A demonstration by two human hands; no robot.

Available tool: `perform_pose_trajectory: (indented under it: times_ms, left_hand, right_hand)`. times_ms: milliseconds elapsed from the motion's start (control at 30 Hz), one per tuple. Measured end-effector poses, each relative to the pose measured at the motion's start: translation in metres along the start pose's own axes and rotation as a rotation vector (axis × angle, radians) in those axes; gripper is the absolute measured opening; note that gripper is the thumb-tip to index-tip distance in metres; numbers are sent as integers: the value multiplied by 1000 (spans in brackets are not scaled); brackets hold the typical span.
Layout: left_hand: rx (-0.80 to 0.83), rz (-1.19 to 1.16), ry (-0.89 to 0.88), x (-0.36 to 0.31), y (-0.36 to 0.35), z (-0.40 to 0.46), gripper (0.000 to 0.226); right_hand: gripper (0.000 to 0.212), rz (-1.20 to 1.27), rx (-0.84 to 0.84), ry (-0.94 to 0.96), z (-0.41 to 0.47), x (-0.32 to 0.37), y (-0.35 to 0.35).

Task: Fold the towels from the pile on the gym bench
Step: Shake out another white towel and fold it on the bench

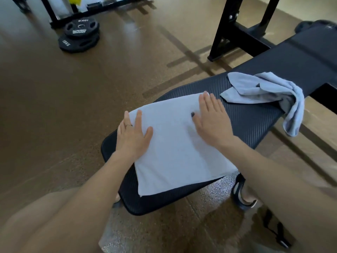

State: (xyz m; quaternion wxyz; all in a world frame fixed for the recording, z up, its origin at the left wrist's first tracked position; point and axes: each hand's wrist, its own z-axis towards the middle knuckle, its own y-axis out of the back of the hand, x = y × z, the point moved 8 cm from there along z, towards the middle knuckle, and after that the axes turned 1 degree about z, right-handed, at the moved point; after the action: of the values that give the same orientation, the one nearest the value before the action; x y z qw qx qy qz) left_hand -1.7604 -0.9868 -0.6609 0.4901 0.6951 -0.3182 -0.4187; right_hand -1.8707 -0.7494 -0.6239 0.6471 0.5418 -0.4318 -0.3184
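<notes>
Head cam looks down at both hands lying flat on a folded towel; the left hand has its fingers straight and close together, palm down on the towel's left edge, with a thin ring on one finger; the right hand is spread just as flat near the far right corner, fingers straight and reaching toward the top edge, thumb with a dark painted nail pointing inward; neither hand is gripping anything, they're just pressing on the cloth.

The towel under them is a pale, smooth rectangle, lying a bit skewed on the near end of the black padded worktop; its near corner sits close to the pad's front edge. Further along the same worktop, just past the right hand, there's a second towel, light blue-grey and crumpled; part of it hangs off the right side of the pad.

Beyond that the worktop runs on toward a black metal rack frame standing on the brown floor; off to the far left on the floor there's a small stack of black weight plates, one marked 10KG and another 15KG; a shoe pokes out below the pad on the right.
</notes>
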Motion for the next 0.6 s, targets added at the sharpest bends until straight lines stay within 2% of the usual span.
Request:
perform_pose_trajectory:
  times_ms: [67,100,200,233,333,400,533,600]
  left_hand:
    - [-1,-25,76,15,10,13,73]
    - [12,-57,127,23,14,20,73]
    - [59,-285,155,32,23,28,69]
    - [49,-311,124,30,28,27,66]
    - [-47,-280,67,26,45,23,48]
    - [-52,-293,53,24,48,23,40]
    - [-40,-423,102,29,51,26,36]
    - [-68,-452,106,28,53,27,35]
  right_hand:
    - [74,153,-48,200,-43,68,4]
    - [74,244,-20,299,-70,102,-3]
    - [79,271,217,425,-143,173,-37]
    - [83,232,255,425,-158,183,-48]
    - [85,40,218,452,-177,190,-71]
    - [73,11,178,463,-178,188,-73]
    - [45,-45,92,533,-173,192,-57]
    - [45,-125,110,541,-171,198,-47]
